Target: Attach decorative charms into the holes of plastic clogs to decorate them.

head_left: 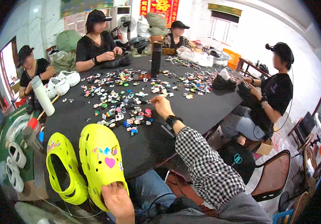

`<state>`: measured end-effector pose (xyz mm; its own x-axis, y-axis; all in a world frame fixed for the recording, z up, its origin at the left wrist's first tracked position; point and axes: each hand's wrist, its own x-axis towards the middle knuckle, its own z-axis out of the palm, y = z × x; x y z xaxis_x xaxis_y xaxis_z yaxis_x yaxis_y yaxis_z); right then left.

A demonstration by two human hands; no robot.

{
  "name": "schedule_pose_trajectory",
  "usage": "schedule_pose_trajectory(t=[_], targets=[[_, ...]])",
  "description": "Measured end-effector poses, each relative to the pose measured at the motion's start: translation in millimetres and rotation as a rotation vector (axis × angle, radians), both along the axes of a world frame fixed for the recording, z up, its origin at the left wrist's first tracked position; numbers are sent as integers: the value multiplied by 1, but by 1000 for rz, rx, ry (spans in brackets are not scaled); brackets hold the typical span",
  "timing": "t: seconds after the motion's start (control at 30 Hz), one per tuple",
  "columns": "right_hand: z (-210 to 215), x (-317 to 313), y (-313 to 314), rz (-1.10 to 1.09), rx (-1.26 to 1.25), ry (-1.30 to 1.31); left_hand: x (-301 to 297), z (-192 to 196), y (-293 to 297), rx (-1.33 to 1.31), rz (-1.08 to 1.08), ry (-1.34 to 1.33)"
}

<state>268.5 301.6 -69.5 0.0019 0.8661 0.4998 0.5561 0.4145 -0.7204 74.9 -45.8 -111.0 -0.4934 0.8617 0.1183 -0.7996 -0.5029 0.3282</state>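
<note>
A lime-yellow foam clog (100, 156) stands at the near left with its toe raised. On its top sit a pink heart charm, an umbrella charm and other small charms. My left hand (119, 201) has its fingers inside the foot opening and grips the clog there; the fingertips are hidden. Beside it, on the left, lies the matching clog (74, 183), with a charm near its toe. My right hand (163, 107), in a checked sleeve with a black wristband, reaches over the table to the edge of the loose shoe charms (121, 108). Its fingers are curled together, and whatever they pinch is too small to make out.
A black table (74, 121) carries scattered charms, a dark upright cylinder (155, 59), a pale bottle (43, 95) and white clogs (69, 78). Several people in black caps work around it. More white clogs (15, 179) lie lower left; a chair (274, 173) stands at right.
</note>
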Motion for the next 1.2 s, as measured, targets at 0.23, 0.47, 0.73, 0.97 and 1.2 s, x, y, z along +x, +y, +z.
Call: schedule_pose_trajectory(t=[0.23,0.47,0.73,0.97,1.2], targets=[[-5,-10,0,120,-83,-202,-1,3,-3,-16,13,2],[0,-15,-10,200,-127,-119,2,30,-3,7,26,60],[-1,-6,-3,105,-124,-15,2,25,-3,46,6,24],[-1,-7,-4,17,-36,-62,-1,18,-3,93,10,83],[-14,-1,10,40,-51,-143,0,22,-2,98,2,117]])
